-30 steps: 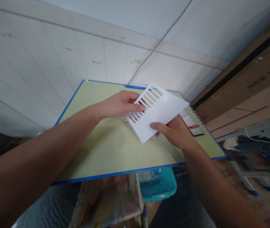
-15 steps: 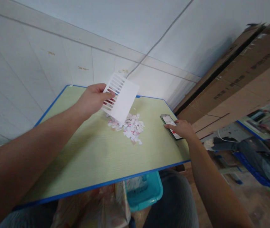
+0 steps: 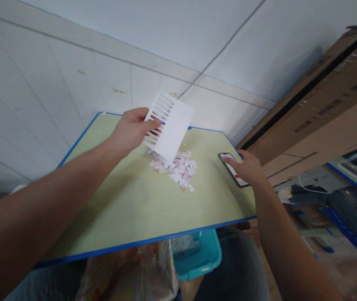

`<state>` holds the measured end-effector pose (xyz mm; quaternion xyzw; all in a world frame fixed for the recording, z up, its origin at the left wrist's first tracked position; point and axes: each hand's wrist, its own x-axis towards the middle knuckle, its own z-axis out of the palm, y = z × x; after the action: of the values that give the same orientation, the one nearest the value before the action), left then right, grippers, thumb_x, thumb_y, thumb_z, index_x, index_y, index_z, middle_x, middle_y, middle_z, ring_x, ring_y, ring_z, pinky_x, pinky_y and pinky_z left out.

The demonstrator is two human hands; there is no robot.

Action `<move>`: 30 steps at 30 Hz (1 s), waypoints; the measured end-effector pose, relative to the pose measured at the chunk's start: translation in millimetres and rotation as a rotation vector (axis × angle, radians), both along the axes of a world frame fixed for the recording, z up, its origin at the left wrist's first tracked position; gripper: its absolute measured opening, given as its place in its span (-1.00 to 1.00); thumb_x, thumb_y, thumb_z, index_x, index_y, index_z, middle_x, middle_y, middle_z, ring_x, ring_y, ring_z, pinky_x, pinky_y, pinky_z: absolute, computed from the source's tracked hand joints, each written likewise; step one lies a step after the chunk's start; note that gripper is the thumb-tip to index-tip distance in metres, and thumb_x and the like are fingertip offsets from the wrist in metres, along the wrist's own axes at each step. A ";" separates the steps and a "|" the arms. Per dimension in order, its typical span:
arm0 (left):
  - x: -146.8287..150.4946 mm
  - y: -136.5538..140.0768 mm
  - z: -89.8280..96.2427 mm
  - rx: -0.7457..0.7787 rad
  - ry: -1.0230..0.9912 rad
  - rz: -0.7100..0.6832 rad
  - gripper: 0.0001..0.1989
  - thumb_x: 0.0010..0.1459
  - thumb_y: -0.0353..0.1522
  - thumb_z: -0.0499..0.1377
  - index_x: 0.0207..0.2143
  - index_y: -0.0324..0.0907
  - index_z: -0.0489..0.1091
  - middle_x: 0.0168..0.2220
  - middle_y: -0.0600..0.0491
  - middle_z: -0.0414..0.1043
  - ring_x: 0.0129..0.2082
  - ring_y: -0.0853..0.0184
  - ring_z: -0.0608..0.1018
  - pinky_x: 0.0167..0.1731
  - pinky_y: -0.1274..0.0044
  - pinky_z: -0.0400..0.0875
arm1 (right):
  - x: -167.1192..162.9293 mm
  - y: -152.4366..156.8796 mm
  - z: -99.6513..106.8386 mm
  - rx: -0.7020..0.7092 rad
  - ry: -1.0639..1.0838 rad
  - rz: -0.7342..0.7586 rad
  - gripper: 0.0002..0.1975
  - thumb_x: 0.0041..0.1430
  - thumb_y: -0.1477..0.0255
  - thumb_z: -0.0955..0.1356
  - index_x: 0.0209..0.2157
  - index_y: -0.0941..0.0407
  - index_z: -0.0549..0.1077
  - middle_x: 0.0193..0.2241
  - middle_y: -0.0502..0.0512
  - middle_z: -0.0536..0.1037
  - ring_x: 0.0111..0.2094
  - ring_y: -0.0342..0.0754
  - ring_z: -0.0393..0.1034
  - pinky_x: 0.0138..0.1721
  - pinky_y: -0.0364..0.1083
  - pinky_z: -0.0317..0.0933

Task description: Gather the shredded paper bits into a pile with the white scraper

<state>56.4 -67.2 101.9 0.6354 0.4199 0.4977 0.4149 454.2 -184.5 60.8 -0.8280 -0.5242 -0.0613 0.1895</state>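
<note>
Quietly, in the head view, a left hand (image 3: pixel 134 128) pinches a white rectangular sheet with a row of slots (image 3: pixel 179 124) between thumb and fingers, aloft over white-and-pink paper scraps (image 3: pixel 183 169). Beyond, the right hand's (image 3: pixel 250 167) thumb is over the screen of a dark-edged, flat phone (image 3: pixel 234 172); whether its fingers grip cannot be told. The step looks like handling the phone, which calls for a steady left pinch and a precise right thumb.
</note>
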 end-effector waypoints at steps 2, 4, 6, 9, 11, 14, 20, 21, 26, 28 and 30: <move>1.9 -6.5 2.8 -0.023 -0.030 -0.048 -0.78 0.23 -0.17 0.53 -0.19 -0.07 0.68 -0.27 -0.02 0.76 -0.09 -0.02 0.83 -0.05 0.23 0.75 | -34.4 -2.4 10.7 0.243 0.253 0.127 -0.21 0.28 -0.13 0.58 0.31 0.15 0.70 0.34 0.52 0.71 0.34 0.42 0.62 0.38 0.31 0.45; 4.4 -13.6 5.1 -0.040 -0.065 -0.128 -0.81 0.25 -0.20 0.52 -0.20 -0.08 0.68 -0.24 -0.02 0.76 -0.11 0.00 0.83 -0.07 0.24 0.74 | -76.0 -3.1 22.5 0.262 0.589 0.427 -0.25 0.20 -0.16 0.61 0.21 0.08 0.72 0.07 0.30 0.82 0.03 0.22 0.72 0.10 0.16 0.58; 6.9 -20.2 6.5 -0.057 -0.091 -0.212 -0.79 0.25 -0.19 0.55 -0.20 -0.09 0.69 -0.23 -0.02 0.76 -0.12 -0.01 0.84 -0.11 0.26 0.74 | -115.6 -2.8 31.0 0.058 0.856 0.699 -0.37 0.14 -0.16 0.66 -0.02 0.05 0.74 -0.28 0.10 0.77 -0.28 0.07 0.64 -0.20 0.02 0.53; 9.0 -27.4 6.0 -0.093 -0.095 -0.335 -0.72 0.22 -0.16 0.60 -0.17 -0.11 0.72 -0.20 -0.03 0.78 -0.14 -0.05 0.85 -0.17 0.26 0.75 | -154.2 -3.6 32.3 -0.098 1.029 0.864 -0.50 0.11 -0.08 0.70 -0.38 0.02 0.60 -0.54 -0.03 0.58 -0.52 -0.06 0.43 -0.45 -0.07 0.35; 9.1 -30.2 4.3 -0.103 -0.106 -0.435 -0.69 0.20 -0.15 0.62 -0.14 -0.11 0.73 -0.17 -0.04 0.80 -0.18 -0.03 0.85 -0.21 0.27 0.75 | -163.3 -6.1 27.4 -0.074 1.093 0.857 -0.54 0.15 -0.01 0.68 -0.43 0.01 0.56 -0.60 -0.05 0.55 -0.59 -0.07 0.38 -0.53 -0.08 0.31; 9.9 -33.9 1.7 -0.098 -0.111 -0.612 -0.65 0.20 -0.14 0.62 -0.06 -0.12 0.74 -0.10 -0.04 0.82 -0.20 0.05 0.83 -0.20 0.29 0.75 | -161.9 -11.8 20.3 -0.048 1.155 0.837 -0.59 0.15 0.03 0.68 -0.36 0.02 0.61 -0.58 -0.02 0.61 -0.61 -0.04 0.43 -0.57 -0.07 0.37; 10.9 -22.0 -4.2 0.057 0.023 -0.510 -0.64 0.37 -0.03 0.52 -0.03 -0.10 0.71 -0.15 -0.01 0.76 -0.09 0.09 0.78 -0.07 0.30 0.67 | -146.8 -35.6 16.3 0.014 1.007 0.735 -0.58 0.30 0.09 0.65 -0.50 0.02 0.60 -0.58 0.05 0.62 -0.53 0.04 0.56 -0.41 -0.01 0.55; 7.6 -13.3 -7.2 0.109 0.045 -0.393 -0.65 0.41 -0.02 0.49 -0.05 -0.10 0.70 -0.18 0.01 0.74 -0.05 0.09 0.76 -0.05 0.31 0.64 | -143.1 -43.0 13.7 0.075 0.961 0.684 -0.56 0.34 0.11 0.62 -0.52 0.01 0.59 -0.58 0.05 0.62 -0.53 0.04 0.56 -0.38 -0.01 0.55; -25.8 41.4 -32.4 0.224 0.292 0.178 -0.74 0.47 -0.07 0.38 -0.18 -0.05 0.61 -0.22 0.06 0.68 0.07 0.11 0.61 0.13 0.32 0.49 | -128.0 -82.5 -13.3 0.180 0.732 0.498 -0.62 0.46 0.18 0.51 -0.46 0.00 0.65 -0.50 0.06 0.70 -0.46 0.07 0.59 -0.23 0.03 0.55; -38.2 54.5 -42.7 0.248 0.423 0.263 -0.78 0.48 -0.11 0.35 -0.15 -0.05 0.61 -0.11 0.04 0.71 0.08 0.12 0.58 0.21 0.30 0.46 | -127.2 -91.0 -22.9 0.174 0.627 0.445 -0.59 0.48 0.15 0.48 -0.48 -0.02 0.64 -0.51 0.04 0.69 -0.44 0.09 0.60 -0.14 0.04 0.55; -45.9 59.7 -50.4 0.268 0.562 0.305 -0.77 0.50 -0.15 0.30 -0.06 -0.09 0.64 0.06 -0.05 0.72 0.12 0.10 0.57 0.30 0.24 0.43 | -127.7 -94.0 -28.1 0.158 0.537 0.423 -0.54 0.50 0.10 0.48 -0.52 -0.06 0.61 -0.51 0.03 0.67 -0.40 0.11 0.60 -0.04 0.07 0.56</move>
<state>10.6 -7.5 51.6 0.7266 0.5386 0.4102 0.1167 326.5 -278.5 32.7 -0.6704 -0.6092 0.1587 0.3928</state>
